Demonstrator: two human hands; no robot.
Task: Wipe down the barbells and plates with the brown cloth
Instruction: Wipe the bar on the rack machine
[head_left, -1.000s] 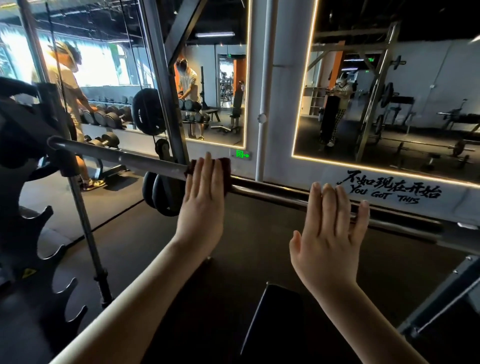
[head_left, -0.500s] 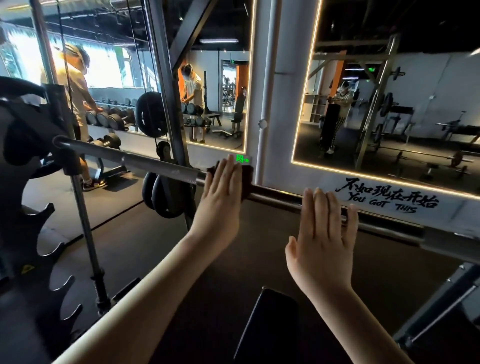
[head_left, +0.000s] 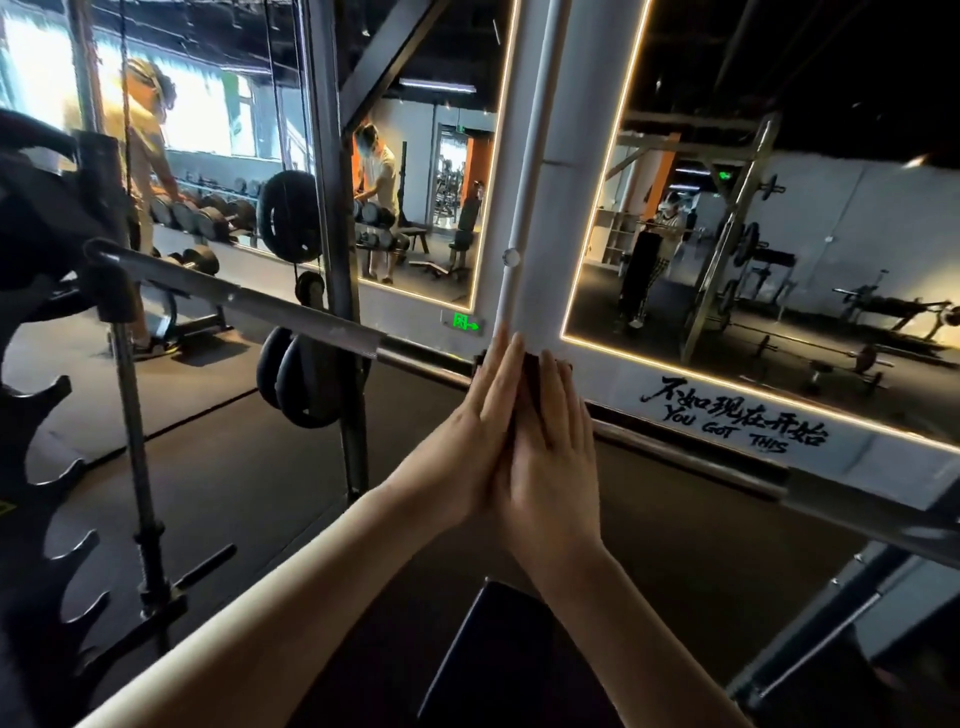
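A wall (head_left: 524, 171) with two lit mirrors (head_left: 779, 249) fills the far side, black lettering (head_left: 732, 422) painted under the right-hand one. A dark rack (head_left: 332, 218) stands at left, with black plates (head_left: 304, 388) hung low on it and another plate (head_left: 288, 217) higher up. The bar (head_left: 249, 299) runs from upper left down to lower right across the view, resting on the rack; its bare steel shows at left, and it passes behind the hands near the middle. A black bench pad (head_left: 498, 660) sits low in the centre, under the forearms. The left hand (head_left: 480, 431) and right hand (head_left: 550, 457) are pressed together side by side at the bar, fingers straight and flat, neither one curled into a fist. The cloth (head_left: 531, 370) shows only as a dark strip between the fingers at the bar, so it sits at the bar's middle, under the hands. The left palm lies against it; whether the right hand also presses it or merely touches the left hand, I cannot tell. A small green sign (head_left: 464, 322) glows on the wall just above the bar, left of the fingertips.
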